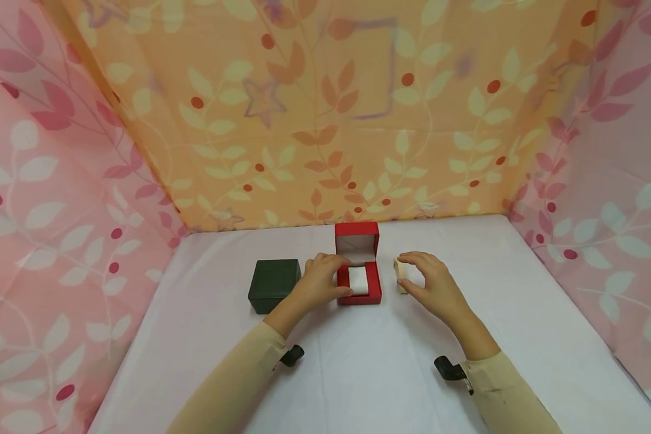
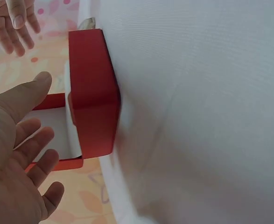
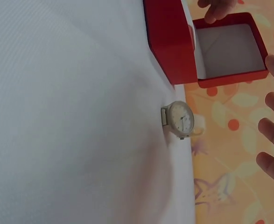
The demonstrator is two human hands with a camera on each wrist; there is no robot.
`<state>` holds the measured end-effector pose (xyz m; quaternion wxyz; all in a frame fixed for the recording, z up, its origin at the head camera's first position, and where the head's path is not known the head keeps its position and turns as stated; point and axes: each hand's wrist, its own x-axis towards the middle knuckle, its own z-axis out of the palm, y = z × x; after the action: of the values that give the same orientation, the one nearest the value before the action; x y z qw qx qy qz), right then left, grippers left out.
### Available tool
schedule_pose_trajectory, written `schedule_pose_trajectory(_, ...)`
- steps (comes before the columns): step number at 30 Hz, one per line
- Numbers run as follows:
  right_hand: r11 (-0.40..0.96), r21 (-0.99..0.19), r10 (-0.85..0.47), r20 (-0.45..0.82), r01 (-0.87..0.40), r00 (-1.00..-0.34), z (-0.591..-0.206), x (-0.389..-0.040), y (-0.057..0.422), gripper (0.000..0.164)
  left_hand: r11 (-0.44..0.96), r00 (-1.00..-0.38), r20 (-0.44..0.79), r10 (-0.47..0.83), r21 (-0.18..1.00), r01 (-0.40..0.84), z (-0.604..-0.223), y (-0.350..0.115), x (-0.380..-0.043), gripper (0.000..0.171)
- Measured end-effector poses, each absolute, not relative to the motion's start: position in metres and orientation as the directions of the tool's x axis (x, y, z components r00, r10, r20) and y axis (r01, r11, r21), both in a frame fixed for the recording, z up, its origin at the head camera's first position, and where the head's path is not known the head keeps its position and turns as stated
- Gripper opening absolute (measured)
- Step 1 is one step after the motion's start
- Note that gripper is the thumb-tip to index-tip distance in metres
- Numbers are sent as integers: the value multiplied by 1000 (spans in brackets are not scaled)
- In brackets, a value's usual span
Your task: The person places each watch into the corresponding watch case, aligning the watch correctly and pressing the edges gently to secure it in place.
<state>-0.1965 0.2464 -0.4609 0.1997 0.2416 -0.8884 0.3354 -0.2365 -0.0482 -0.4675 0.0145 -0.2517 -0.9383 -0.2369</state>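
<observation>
A dark green box [image 1: 273, 283] was set on the left part of the white table [image 1: 358, 374], with its lid down. At the back, a yellow-orange cloth [image 1: 314, 147] was hung like a wall. It was covered with cream leaves [image 1: 404, 42], orange leaves [image 1: 297, 57] and red dots [image 1: 267, 41]. A purple star [image 1: 264, 101] was drawn on it too. The left side was closed in by a pink cloth [image 1: 81, 199], and the right side by another pink cloth [image 1: 586, 181]. Both were dotted with dark pink spots [image 1: 114, 267] and leaf shapes [image 1: 46, 214].

Red box [image 2: 94, 95], cream watch [image 3: 180, 118], leaf-patterned orange backdrop [image 1: 325, 132].
</observation>
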Motion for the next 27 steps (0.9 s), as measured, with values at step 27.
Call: schedule_pose_trajectory(27,672,-671,-147,295,-314,-944,-494,-217,265,52,794,-877,72,474,395,462,-484,-31,-253,65)
